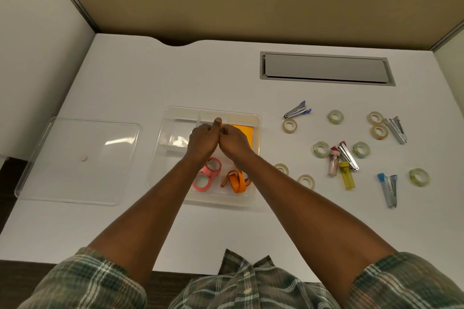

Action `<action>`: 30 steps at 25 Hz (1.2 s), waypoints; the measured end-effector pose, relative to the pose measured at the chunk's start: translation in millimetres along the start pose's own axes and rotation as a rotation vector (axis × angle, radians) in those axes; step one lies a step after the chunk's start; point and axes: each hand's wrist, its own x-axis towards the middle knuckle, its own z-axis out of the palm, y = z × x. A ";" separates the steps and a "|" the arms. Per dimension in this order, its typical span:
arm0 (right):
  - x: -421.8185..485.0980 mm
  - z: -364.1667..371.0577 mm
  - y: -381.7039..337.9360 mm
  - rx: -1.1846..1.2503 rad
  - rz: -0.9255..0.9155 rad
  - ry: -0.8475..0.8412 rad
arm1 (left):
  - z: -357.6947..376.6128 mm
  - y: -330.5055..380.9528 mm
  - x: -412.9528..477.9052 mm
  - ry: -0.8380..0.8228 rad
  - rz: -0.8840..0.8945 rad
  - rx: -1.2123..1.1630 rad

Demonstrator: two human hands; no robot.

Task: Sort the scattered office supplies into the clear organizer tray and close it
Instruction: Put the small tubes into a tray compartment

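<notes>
A: Where does the sorting stand?

B: Partway, I'd judge. The clear organizer tray (253, 158) sits mid-frame on the tabletop (125, 83), open. Its lower compartments hold two pink tape rolls (208, 175) on the left and orange loops (236, 181) beside them on the right; an orange pad (244, 130) lies in the upper right compartment.

A: And the hands?

B: The left hand (202, 142) and right hand (232, 142) meet knuckle to knuckle over the tray's middle, fingers curled in; whether they hold anything I cannot tell.

A: What's left?

B: Plenty at the right of the frame: clear tape rolls (335, 116), staple removers (297, 109), a yellow tube (347, 178). The next move probably calls for a reach right to gather like with like. The lid (75, 158) lies at left, for last
</notes>
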 end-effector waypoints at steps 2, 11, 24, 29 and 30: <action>-5.1 -14.6 5.3 0.002 -0.021 0.028 | 7.5 8.9 -4.9 0.049 0.066 0.034; -39.1 -130.6 92.1 -0.212 -0.127 0.277 | 91.8 45.5 -38.0 -0.055 0.216 0.058; -75.5 -215.6 216.0 -0.683 0.033 0.220 | 211.2 66.8 -92.8 -0.228 0.209 0.226; -87.9 -224.4 205.9 -0.434 -0.125 0.275 | 231.4 77.1 -101.7 -0.239 0.110 0.114; -92.2 -224.8 201.6 -0.387 -0.177 0.275 | 235.5 79.1 -101.4 -0.251 0.015 0.006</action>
